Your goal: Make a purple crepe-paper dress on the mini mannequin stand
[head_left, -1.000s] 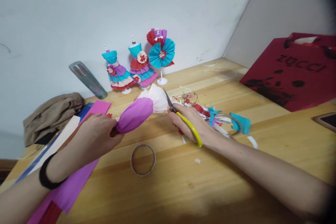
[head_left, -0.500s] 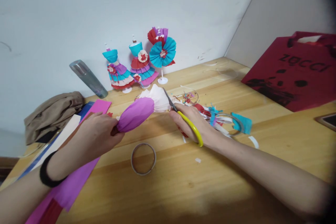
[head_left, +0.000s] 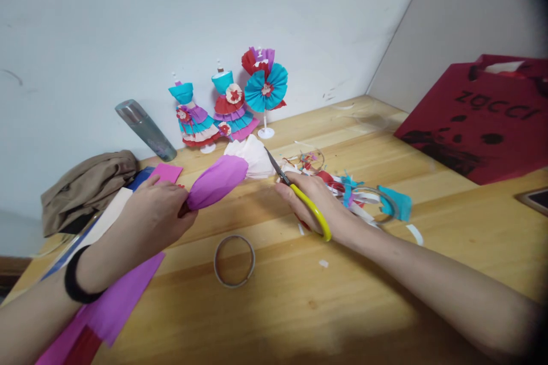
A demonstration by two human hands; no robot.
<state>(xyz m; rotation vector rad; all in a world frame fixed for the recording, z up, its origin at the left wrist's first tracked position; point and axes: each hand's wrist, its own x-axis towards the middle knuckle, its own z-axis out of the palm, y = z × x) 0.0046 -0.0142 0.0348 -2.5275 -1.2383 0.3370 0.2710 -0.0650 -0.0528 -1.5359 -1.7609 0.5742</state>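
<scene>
Along the table's left edge lie my sheets (head_left: 131, 296), and by its back edge the bottle (head_left: 148, 131); I can't tell what that contains. My left hand (head_left: 158, 214) pinches the narrow end of the purple paper (head_left: 218, 182), which rounds out over the table's middle, between my hands. It looks light, thin and soft, likely to crease or tear if squeezed, so the gathered end seems the safest hold. The tape ring (head_left: 234, 262) lies toward the near edge. Just beyond the purple paper's tip is the pleated white paper (head_left: 257, 159), seemingly just as delicate; I can't tell whether they join. My right hand (head_left: 314, 199) is wrapped around the scissors (head_left: 299, 194), probably stiff and easily gripped by the handle, their tips near the white paper. Scraps (head_left: 355, 191) lie beyond my wrist. Toward the right edge stands the bag (head_left: 475, 125), something white and red at its mouth.
</scene>
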